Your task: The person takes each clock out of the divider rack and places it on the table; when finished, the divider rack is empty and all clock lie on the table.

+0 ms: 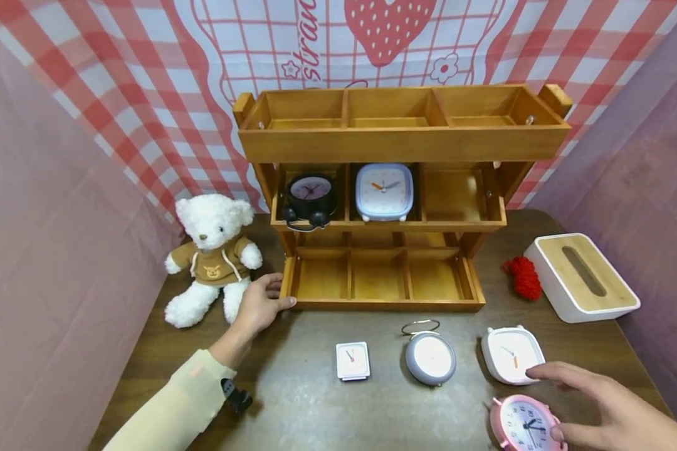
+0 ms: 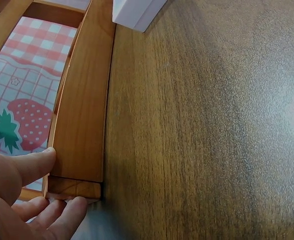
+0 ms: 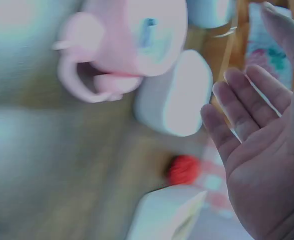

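Note:
My left hand grips the front left corner of the bottom tier of a wooden three-tier shelf. In the left wrist view, its thumb lies on the top edge and the fingers bend around the end. My right hand hovers with parted fingers over a pink twin-bell alarm clock and beside a white square clock. In the right wrist view, nothing lies in the palm. A round grey clock and a small white square clock lie in front of the shelf.
A black alarm clock and a blue-rimmed clock stand in the middle tier. A white teddy bear sits at the left. To the right are a red yarn bundle and a tissue box with a wooden lid.

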`<control>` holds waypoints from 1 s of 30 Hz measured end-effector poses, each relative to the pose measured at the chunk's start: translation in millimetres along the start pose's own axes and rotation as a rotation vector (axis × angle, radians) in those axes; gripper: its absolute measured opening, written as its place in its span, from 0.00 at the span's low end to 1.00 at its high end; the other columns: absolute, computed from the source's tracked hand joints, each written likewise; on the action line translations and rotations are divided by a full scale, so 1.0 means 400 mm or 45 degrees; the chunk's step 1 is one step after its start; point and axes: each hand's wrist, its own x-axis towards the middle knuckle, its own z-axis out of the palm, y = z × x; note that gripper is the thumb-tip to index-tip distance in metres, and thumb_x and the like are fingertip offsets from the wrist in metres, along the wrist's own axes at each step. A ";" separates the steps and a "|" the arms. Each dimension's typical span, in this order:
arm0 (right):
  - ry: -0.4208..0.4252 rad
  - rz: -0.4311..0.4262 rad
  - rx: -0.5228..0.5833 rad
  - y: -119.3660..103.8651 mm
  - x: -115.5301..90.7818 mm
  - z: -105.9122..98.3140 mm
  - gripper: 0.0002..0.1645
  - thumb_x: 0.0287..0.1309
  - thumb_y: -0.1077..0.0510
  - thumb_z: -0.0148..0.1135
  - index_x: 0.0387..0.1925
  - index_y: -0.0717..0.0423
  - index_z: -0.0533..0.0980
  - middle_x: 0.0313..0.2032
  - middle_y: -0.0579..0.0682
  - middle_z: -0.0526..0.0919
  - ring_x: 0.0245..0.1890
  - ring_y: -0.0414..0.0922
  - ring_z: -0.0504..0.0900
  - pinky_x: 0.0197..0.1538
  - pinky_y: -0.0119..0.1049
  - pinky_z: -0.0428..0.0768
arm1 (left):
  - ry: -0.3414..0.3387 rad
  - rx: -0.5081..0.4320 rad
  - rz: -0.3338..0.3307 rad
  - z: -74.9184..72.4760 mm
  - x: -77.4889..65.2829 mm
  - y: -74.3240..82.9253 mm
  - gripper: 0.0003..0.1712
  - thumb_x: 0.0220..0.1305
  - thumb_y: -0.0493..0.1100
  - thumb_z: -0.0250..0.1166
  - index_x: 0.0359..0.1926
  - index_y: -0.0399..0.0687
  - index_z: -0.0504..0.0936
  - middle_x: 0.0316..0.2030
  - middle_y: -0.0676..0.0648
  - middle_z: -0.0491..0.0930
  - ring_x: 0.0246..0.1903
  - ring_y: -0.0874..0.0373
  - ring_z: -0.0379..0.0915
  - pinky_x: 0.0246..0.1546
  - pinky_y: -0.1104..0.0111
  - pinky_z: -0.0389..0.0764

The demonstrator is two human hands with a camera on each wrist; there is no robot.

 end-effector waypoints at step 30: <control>0.674 0.090 -0.045 -0.237 0.456 -0.014 0.46 0.33 0.51 0.89 0.59 0.52 0.79 0.46 0.43 0.83 0.40 0.36 0.74 0.41 0.25 0.71 | -0.023 0.014 0.005 -0.005 0.005 0.001 0.38 0.61 0.37 0.74 0.70 0.33 0.70 0.60 0.32 0.78 0.57 0.39 0.79 0.55 0.52 0.83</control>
